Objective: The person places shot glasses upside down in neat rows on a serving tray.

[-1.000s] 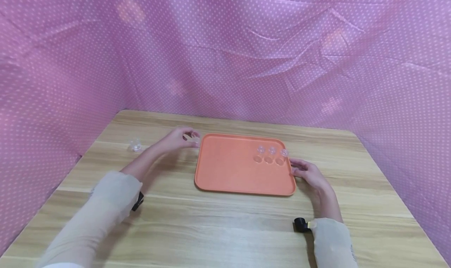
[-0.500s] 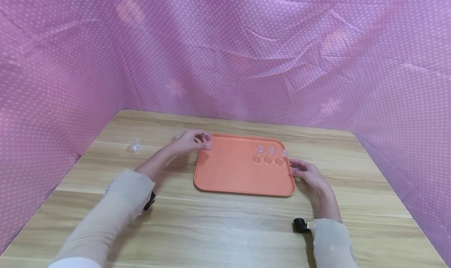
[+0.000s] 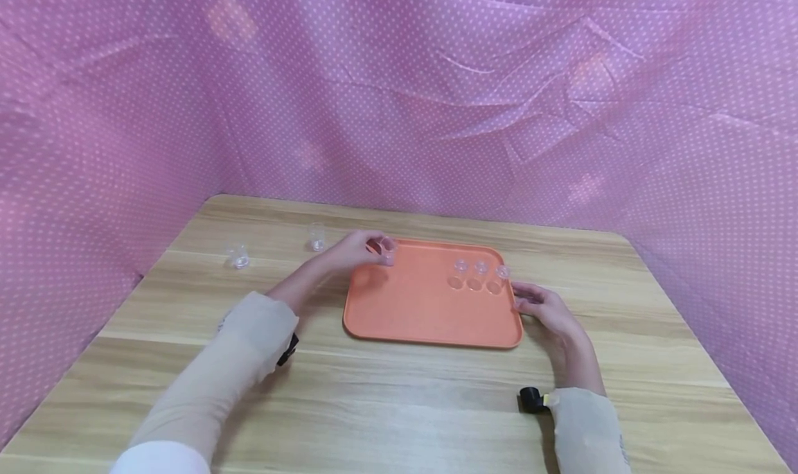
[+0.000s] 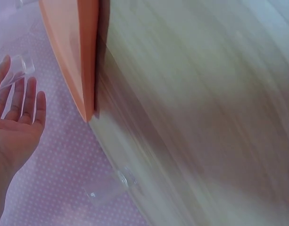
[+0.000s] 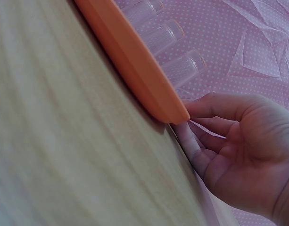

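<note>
My left hand point(image 3: 358, 249) holds a small clear glass point(image 3: 388, 249) between thumb and fingers, over the back left part of the orange tray point(image 3: 399, 308). In the left wrist view the same glass point(image 4: 22, 68) shows beside the thumb, the other fingers spread loosely. Three more clear glasses point(image 3: 481, 267) stand in a row at the tray's back right, apparently bottoms up. My right hand point(image 3: 548, 308) is at the tray's right edge; in the right wrist view the hand point(image 5: 248, 150) pinches the tray's rim point(image 5: 175, 110), one finger above and one below.
Left of the tray, a clear glass point(image 3: 317, 240) stands on the wooden table point(image 3: 399, 405) behind my left forearm. More clear glassware point(image 3: 240, 257) is farther left. A pink dotted cloth point(image 3: 399, 100) hangs around the table's back and sides.
My left hand has carried its glass rightward from beside the tray to over its back left part. The glass behind the forearm has come into view. My right hand has stayed in place.
</note>
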`<move>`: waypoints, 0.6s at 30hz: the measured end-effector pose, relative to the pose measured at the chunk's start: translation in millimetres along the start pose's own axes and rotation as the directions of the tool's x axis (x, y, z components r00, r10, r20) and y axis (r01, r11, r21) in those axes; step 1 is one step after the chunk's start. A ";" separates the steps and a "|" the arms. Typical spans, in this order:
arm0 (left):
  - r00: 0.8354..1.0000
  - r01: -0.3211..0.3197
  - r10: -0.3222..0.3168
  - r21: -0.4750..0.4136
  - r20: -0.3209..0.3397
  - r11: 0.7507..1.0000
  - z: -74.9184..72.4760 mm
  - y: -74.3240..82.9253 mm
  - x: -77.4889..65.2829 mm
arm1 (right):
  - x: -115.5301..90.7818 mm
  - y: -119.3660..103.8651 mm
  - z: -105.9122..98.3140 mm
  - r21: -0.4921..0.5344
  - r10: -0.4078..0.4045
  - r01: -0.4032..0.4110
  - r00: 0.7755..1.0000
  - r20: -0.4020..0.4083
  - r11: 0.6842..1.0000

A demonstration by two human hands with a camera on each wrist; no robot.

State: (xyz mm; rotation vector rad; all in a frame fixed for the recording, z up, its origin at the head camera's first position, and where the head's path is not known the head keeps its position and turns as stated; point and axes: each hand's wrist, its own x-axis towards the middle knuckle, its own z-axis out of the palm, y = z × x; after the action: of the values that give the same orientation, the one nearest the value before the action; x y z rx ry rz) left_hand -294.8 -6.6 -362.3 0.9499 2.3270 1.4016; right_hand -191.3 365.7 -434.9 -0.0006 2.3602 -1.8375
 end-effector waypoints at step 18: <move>0.989 -0.127 0.129 -0.021 0.069 0.992 33.3 -13.2 31.6 | 0.2 0.3 -0.3 0.000 0.016 -0.016 1.000 0.001 1.000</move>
State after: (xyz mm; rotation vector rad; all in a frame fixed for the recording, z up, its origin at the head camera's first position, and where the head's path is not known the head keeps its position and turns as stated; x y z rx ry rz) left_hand -306.2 32.7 -386.9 1.1430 2.2352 1.4090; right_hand -191.6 366.0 -435.2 0.0172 2.3523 -1.8294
